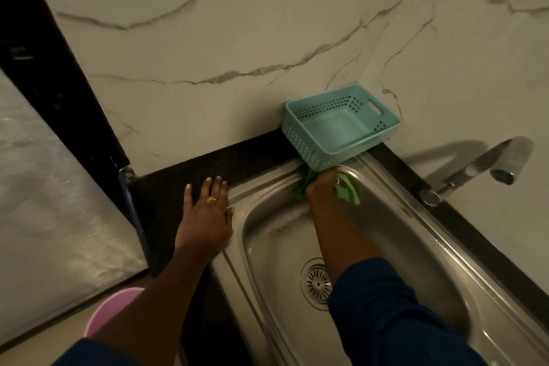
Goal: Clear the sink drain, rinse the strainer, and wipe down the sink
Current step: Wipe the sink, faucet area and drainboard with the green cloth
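Observation:
A stainless steel sink (416,246) fills the lower right, with its round strainer (317,283) seated in the drain, partly hidden by my right forearm. My right hand (322,189) grips a green cloth (349,192) and presses it on the sink's far rim, right below the teal basket. My left hand (206,212) lies flat with straight fingers on the dark countertop (178,175), its edge touching the sink's left rim. A ring shows on each hand.
An empty teal perforated basket (338,125) stands in the back corner, overhanging the sink rim. A chrome tap (481,168) juts from the right. Marble walls rise behind. A pink round container (110,310) sits below the counter at lower left.

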